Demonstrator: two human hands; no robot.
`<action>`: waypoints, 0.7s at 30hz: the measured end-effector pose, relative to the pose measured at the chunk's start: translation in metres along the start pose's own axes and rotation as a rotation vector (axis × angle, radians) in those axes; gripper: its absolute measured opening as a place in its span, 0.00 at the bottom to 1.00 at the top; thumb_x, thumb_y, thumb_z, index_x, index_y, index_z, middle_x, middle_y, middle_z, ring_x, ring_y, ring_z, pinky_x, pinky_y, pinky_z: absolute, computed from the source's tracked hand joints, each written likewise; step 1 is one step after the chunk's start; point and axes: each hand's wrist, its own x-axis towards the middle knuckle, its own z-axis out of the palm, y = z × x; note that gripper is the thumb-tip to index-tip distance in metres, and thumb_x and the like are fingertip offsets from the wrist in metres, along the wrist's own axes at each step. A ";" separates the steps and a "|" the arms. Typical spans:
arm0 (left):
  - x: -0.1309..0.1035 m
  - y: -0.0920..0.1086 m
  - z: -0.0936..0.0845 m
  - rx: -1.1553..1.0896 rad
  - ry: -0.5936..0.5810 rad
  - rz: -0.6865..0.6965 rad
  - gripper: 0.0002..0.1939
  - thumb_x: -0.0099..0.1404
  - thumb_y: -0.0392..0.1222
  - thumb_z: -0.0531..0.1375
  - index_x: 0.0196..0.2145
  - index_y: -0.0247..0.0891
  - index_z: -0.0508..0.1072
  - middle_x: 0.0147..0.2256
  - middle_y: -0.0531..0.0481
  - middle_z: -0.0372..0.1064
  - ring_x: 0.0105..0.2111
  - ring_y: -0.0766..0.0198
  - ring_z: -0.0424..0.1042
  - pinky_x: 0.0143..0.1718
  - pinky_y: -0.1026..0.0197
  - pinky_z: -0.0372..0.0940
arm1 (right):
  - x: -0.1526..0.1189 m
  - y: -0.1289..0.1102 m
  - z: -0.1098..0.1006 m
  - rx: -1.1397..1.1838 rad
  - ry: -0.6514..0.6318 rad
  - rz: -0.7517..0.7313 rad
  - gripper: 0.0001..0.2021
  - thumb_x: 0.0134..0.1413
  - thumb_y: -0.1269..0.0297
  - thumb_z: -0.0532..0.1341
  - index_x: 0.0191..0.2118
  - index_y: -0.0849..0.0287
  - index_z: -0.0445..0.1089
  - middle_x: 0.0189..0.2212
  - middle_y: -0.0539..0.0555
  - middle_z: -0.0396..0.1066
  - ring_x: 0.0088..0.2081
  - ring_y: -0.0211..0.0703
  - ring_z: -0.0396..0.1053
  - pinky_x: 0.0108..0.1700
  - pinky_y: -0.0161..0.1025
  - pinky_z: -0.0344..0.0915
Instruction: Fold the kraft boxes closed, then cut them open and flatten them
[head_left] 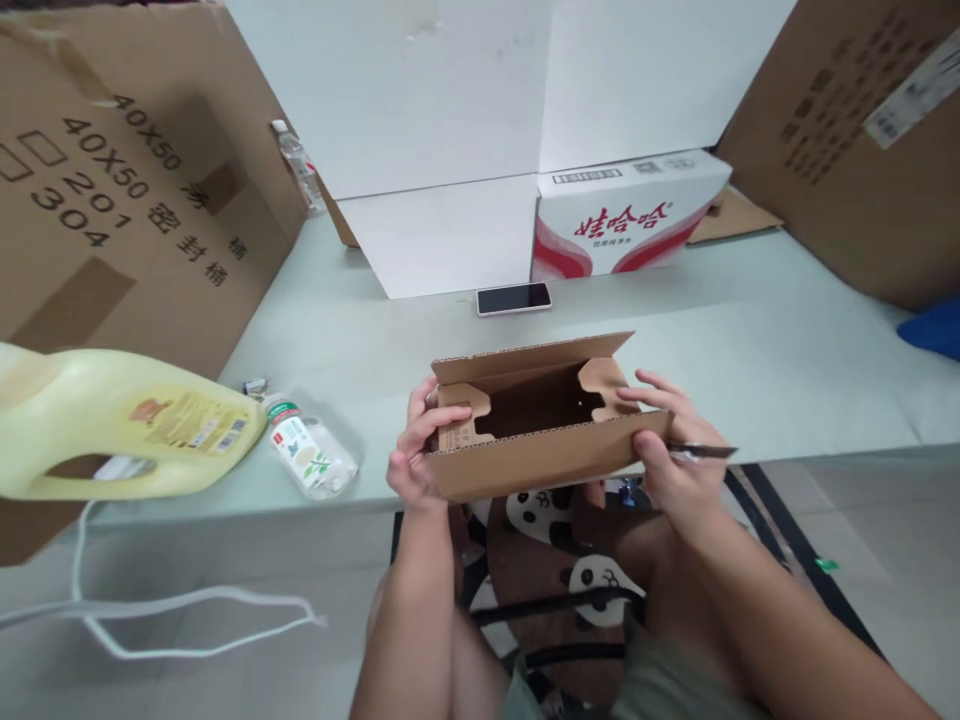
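A small brown cardboard box (547, 455) is held at the table's front edge with its top open. Its two long flaps stand up, and the short side flaps are folded partly inward over the dark inside. My left hand (420, 450) grips the left end, one finger on the left side flap. My right hand (679, 460) grips the right end, thumb on the front flap and a finger at the right side flap. A thin dark object (705, 452) with a shiny part sticks out from my right hand; its kind cannot be made out.
On the pale table (360, 330) lie a phone (514, 299), a clear labelled bottle (309, 450) and a large yellow jug (172, 425). White panels (450, 240) and a red-and-white carton (622, 220) stand behind. Large cardboard boxes flank both sides. A white cable (195, 600) hangs at left.
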 end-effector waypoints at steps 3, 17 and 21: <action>0.001 -0.002 0.011 0.097 -0.075 0.018 0.46 0.59 0.81 0.42 0.30 0.40 0.83 0.57 0.40 0.68 0.53 0.42 0.72 0.56 0.40 0.66 | 0.003 0.009 -0.008 -0.001 0.057 0.115 0.12 0.60 0.57 0.64 0.26 0.54 0.73 0.42 0.57 0.80 0.55 0.59 0.73 0.58 0.60 0.69; -0.008 0.000 0.007 0.207 -0.244 -0.248 0.32 0.55 0.59 0.69 0.53 0.50 0.66 0.68 0.43 0.56 0.68 0.42 0.57 0.64 0.41 0.60 | 0.005 0.022 -0.010 0.178 -0.063 0.572 0.34 0.56 0.50 0.67 0.65 0.48 0.58 0.69 0.60 0.57 0.71 0.57 0.55 0.69 0.61 0.56; -0.009 0.002 0.013 0.126 -0.217 -0.209 0.42 0.54 0.53 0.71 0.61 0.58 0.55 0.66 0.47 0.56 0.66 0.48 0.60 0.62 0.46 0.63 | 0.004 0.029 -0.011 0.274 -0.139 0.478 0.39 0.58 0.50 0.65 0.71 0.46 0.49 0.71 0.60 0.55 0.71 0.56 0.54 0.71 0.61 0.53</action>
